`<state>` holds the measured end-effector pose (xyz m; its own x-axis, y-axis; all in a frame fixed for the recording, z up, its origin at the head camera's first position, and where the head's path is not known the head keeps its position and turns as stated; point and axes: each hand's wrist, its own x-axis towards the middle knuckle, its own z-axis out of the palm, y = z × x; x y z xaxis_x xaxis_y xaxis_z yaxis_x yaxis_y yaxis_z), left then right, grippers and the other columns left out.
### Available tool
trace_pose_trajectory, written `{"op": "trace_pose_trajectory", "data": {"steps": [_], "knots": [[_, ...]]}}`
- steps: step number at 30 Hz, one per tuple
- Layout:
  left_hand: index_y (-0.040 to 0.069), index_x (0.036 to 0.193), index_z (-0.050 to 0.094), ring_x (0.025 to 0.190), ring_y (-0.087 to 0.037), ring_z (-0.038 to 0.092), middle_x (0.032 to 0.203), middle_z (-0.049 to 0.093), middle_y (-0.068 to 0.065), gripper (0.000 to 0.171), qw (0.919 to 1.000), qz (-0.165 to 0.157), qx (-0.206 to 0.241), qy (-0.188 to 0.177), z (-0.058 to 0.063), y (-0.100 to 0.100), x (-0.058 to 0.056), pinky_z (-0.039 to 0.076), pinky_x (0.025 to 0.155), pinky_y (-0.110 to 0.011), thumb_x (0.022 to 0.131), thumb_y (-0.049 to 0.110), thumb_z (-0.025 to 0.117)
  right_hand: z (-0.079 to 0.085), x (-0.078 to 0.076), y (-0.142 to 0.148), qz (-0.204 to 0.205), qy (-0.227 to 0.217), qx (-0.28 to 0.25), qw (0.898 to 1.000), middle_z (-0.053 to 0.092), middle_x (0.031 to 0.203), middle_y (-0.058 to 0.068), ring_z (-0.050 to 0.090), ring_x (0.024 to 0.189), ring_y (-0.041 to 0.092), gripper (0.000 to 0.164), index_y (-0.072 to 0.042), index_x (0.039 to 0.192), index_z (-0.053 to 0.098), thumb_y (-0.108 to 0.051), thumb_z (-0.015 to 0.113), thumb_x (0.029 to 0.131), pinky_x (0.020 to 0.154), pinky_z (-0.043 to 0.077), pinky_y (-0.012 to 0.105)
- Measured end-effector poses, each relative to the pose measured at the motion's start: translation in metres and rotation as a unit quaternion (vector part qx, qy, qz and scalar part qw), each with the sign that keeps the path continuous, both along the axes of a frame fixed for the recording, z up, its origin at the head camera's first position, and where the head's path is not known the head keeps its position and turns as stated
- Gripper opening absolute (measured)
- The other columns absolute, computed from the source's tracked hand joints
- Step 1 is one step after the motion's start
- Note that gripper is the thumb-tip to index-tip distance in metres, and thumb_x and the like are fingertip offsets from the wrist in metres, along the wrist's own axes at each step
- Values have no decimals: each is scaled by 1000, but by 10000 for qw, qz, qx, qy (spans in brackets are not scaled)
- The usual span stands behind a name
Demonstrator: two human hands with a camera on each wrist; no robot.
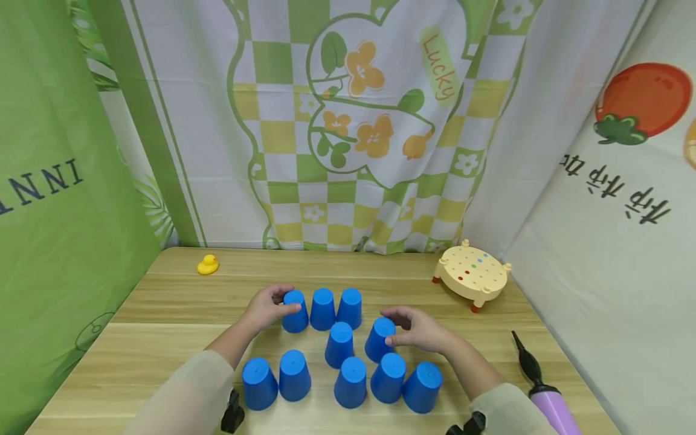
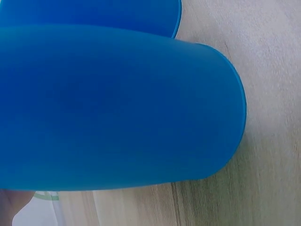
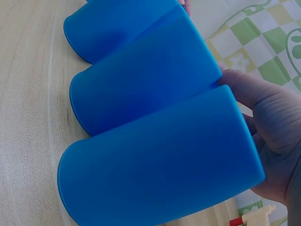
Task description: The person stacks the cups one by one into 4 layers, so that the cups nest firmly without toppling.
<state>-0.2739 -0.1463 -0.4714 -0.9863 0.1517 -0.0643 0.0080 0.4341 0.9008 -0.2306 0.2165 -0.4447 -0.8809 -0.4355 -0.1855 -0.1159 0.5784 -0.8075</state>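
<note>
Several blue plastic cups stand upside down in rows on the wooden table. In the head view my left hand (image 1: 270,308) grips the leftmost back-row cup (image 1: 295,314), thumb in front and fingers behind. My right hand (image 1: 417,329) holds the right cup (image 1: 379,341) of the middle pair between thumb and fingers. Beside that cup stands another blue cup (image 1: 339,345). A blue cup (image 2: 117,108) fills most of the left wrist view, with a bit of finger at the lower left. The right wrist view has front cups (image 3: 160,165) partly covering the right hand (image 3: 277,127).
Two cups (image 1: 295,376) stand front left and three (image 1: 388,378) front right. A yellow rubber duck (image 1: 208,264) sits at the back left. At the back right is a round cream pegged stand (image 1: 474,272). A purple hand pump (image 1: 551,405) lies along the right side.
</note>
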Motion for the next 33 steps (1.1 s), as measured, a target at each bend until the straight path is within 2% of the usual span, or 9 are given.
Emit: {"op": "trace_pose_trajectory", "data": {"steps": [6, 20, 33], "knots": [[2, 135, 54, 124, -37, 56, 135, 58, -20, 56, 10000, -15, 10, -31, -1, 0, 0, 50, 102, -48, 88, 26, 74, -1, -1, -1, 72, 40, -3, 10000, 55, 141, 16, 49, 131, 39, 65, -3, 138, 51, -30, 77, 85, 110, 38, 58], [2, 138, 53, 129, -39, 52, 139, 56, -20, 58, 10000, -37, -25, -77, 0, 2, 0, 47, 105, -50, 89, 26, 73, -1, 1, -3, -17, 114, 56, 9999, 58, 136, 16, 51, 129, 40, 58, -6, 134, 55, -28, 77, 85, 109, 39, 58], [5, 138, 53, 129, -37, 52, 140, 55, -18, 58, 10000, 20, 39, -37, -5, 0, -1, 47, 105, -49, 88, 26, 74, 0, -8, -6, -426, 450, -13, 9981, 61, 130, 15, 56, 122, 37, 56, -6, 133, 56, -27, 77, 86, 103, 46, 54]]}}
